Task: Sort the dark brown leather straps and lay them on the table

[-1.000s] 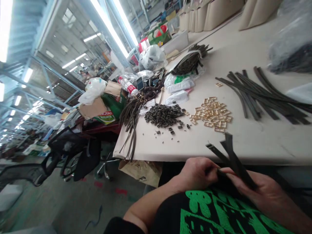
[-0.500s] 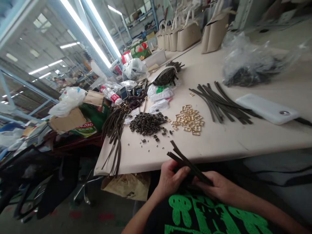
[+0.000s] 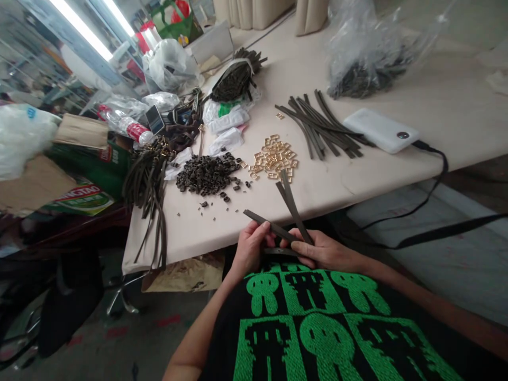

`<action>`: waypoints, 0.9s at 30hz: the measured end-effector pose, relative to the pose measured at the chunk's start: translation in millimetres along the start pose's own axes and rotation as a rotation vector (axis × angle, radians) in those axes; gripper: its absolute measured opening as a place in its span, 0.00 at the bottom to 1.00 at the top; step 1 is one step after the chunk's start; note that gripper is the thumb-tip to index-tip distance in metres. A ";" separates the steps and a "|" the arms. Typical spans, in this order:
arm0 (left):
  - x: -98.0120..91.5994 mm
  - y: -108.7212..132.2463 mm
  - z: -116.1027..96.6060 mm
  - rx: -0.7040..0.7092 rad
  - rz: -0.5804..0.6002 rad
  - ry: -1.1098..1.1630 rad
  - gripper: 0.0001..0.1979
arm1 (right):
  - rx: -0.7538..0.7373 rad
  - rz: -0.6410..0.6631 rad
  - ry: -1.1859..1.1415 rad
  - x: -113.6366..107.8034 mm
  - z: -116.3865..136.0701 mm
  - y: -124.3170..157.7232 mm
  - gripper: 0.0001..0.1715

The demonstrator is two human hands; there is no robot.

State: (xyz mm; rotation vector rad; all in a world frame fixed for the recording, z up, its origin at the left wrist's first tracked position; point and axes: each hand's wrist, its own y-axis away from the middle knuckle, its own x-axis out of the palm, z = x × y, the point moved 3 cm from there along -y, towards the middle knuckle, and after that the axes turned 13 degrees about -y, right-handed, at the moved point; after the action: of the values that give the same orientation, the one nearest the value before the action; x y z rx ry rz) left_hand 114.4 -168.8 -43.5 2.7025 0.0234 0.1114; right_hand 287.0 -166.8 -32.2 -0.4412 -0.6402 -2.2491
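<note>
Over the table's front edge, my left hand [image 3: 251, 246] pinches one dark strap [image 3: 260, 218] between thumb and fingers, its tip pointing up and left. My right hand [image 3: 317, 250] is closed around more dark straps [image 3: 292, 206], which fan upward, and its fingers meet the other end of the left strap. Just beyond the hands lies a heap of gold-coloured rectangular buckles [image 3: 273, 159]. Left of it is a mound of small dark loops [image 3: 206, 175], with a few scattered in front. Farther back, loose dark straps [image 3: 317, 124] lie crosswise.
A white power bank [image 3: 381, 129] with a black cable [image 3: 434, 153] sits at right. Behind it is a clear plastic bag [image 3: 357, 58] of dark pieces. Straps with gold ends [image 3: 153, 185] hang over the left corner. A tied strap bundle [image 3: 234, 79] and a bottle [image 3: 129, 124] lie farther back.
The view has tipped downward. One strap has been separated from those in my right hand and now slants leftward in my left fingers, while the others point more upright.
</note>
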 end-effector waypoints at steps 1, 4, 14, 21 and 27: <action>0.5 -0.2 -0.8 0.010 -0.010 0.020 0.15 | 0.010 0.015 0.010 0.6 0.3 -0.1 0.29; -0.1 -0.2 -3.7 0.059 -0.021 0.012 0.15 | 0.030 0.044 0.047 0.8 0.7 -0.4 0.28; 6.4 -1.2 3.8 -0.004 0.058 -0.097 0.25 | -0.015 0.002 0.093 -4.3 -1.8 -8.8 0.28; 6.4 -3.2 1.4 -0.080 0.054 0.134 0.22 | -0.116 -0.045 -0.132 -9.8 -4.6 -4.7 0.28; 7.6 -0.1 0.6 -0.002 0.066 0.100 0.23 | -0.169 -0.278 -0.057 -16.6 1.0 -1.2 0.28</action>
State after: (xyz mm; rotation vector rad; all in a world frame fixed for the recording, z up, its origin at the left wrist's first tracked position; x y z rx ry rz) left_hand 122.0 -168.7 -43.6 2.6943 -0.0355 0.2662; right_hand 297.3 -156.1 -39.8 -0.5284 -0.5706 -2.5755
